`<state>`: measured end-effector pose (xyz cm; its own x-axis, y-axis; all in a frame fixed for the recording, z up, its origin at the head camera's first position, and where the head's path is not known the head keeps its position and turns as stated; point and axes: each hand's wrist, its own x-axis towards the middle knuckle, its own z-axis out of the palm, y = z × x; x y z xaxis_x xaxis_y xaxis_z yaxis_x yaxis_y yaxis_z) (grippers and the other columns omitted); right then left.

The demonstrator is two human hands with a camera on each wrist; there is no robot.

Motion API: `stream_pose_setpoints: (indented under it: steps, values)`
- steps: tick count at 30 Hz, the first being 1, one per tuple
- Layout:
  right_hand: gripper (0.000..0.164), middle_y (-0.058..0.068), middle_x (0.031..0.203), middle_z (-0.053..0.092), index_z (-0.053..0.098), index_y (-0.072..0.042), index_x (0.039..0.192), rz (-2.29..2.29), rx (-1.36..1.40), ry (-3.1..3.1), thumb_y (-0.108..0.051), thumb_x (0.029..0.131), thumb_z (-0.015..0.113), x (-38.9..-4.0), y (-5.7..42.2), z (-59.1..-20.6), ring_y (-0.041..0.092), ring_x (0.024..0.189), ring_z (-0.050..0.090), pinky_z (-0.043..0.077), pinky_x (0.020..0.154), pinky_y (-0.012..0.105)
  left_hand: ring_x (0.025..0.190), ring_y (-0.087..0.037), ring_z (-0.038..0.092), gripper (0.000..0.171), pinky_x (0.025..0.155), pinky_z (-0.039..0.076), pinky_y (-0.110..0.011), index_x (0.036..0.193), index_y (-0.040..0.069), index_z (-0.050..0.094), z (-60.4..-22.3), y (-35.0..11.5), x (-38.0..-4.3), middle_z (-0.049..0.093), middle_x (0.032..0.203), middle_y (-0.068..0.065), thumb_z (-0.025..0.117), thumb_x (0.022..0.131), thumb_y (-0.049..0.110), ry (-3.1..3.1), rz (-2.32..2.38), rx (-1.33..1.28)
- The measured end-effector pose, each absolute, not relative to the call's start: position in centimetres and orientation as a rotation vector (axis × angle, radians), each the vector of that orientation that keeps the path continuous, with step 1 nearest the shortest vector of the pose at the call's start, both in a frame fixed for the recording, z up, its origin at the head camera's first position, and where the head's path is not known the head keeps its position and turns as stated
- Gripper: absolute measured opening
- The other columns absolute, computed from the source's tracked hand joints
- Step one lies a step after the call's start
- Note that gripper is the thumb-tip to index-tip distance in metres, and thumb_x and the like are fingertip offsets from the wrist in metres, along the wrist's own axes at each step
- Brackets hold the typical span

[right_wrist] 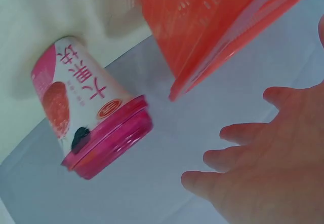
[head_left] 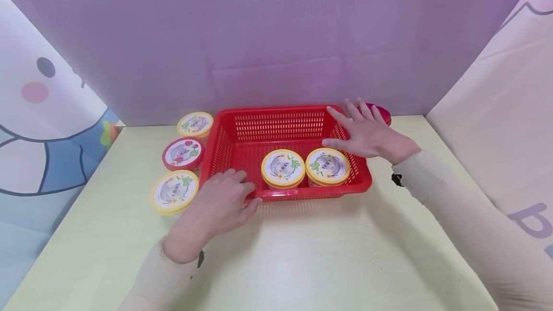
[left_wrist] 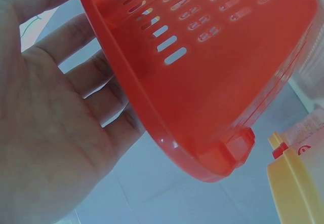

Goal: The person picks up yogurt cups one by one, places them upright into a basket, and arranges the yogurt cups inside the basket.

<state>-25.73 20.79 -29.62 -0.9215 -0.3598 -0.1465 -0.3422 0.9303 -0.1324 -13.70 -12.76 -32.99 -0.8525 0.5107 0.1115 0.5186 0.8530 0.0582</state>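
My left hand holds the front left corner of a red plastic basket, its fingers over the rim and its thumb along the outside. In the left wrist view the rim runs across those fingers. Two yellow-lidded cups stand side by side against the basket's front wall. With fingers spread, my right hand hovers over the basket's right side and holds nothing. Beyond it is a pink-lidded cup, standing outside the basket and mostly covered by the hand in the head view.
Left of the basket stand three lidded cups in a row: a yellow-lidded one at the back, a red-lidded one in the middle and another yellow-lidded one in front. A purple cloth wall closes off the pale table's back.
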Motion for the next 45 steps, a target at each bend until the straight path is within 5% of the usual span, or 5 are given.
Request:
stream_pose_setpoints:
  steps: [28, 39, 45]
  values:
    - [0.094, 0.034, 0.162, -0.002, 0.001, -0.019, 0.164, -0.396, -0.155, 2.958, -0.065, 0.096, 0.046, -29.7, 23.9, -29.4, 0.061, 0.146, -0.007, 0.002, 0.111, 0.077, 0.085, -0.016, 0.059, 0.036, 0.081, 0.057, -0.037, 0.101, 0.016, 0.075, -33.0, -12.6, -13.7, 0.067, 0.097, -0.002, 0.085, 0.079, 0.042, -2.938, -0.115, -0.819]
    - [0.092, 0.038, 0.156, 0.013, 0.004, -0.02, 0.164, -0.42, 0.054, 2.915, -0.066, 0.096, 0.044, -30.8, 24.6, -30.0, 0.061, 0.141, 0.011, 0.028, 0.102, 0.079, 0.085, -0.015, 0.058, 0.037, 0.081, 0.056, -0.036, 0.103, 0.017, 0.075, -33.0, -12.6, -13.6, 0.067, 0.097, 0.0, 0.085, 0.079, 0.042, -2.957, -0.124, -0.802]
    - [0.087, 0.035, 0.148, 0.025, 0.02, -0.016, 0.161, -0.409, 0.132, 2.948, -0.059, 0.094, 0.055, -30.8, 24.6, -30.5, 0.058, 0.135, 0.023, 0.042, 0.096, 0.073, 0.085, -0.015, 0.058, 0.037, 0.081, 0.056, -0.037, 0.104, 0.017, 0.075, -33.0, -12.5, -13.6, 0.067, 0.097, -0.001, 0.085, 0.079, 0.042, -2.968, -0.126, -0.794]
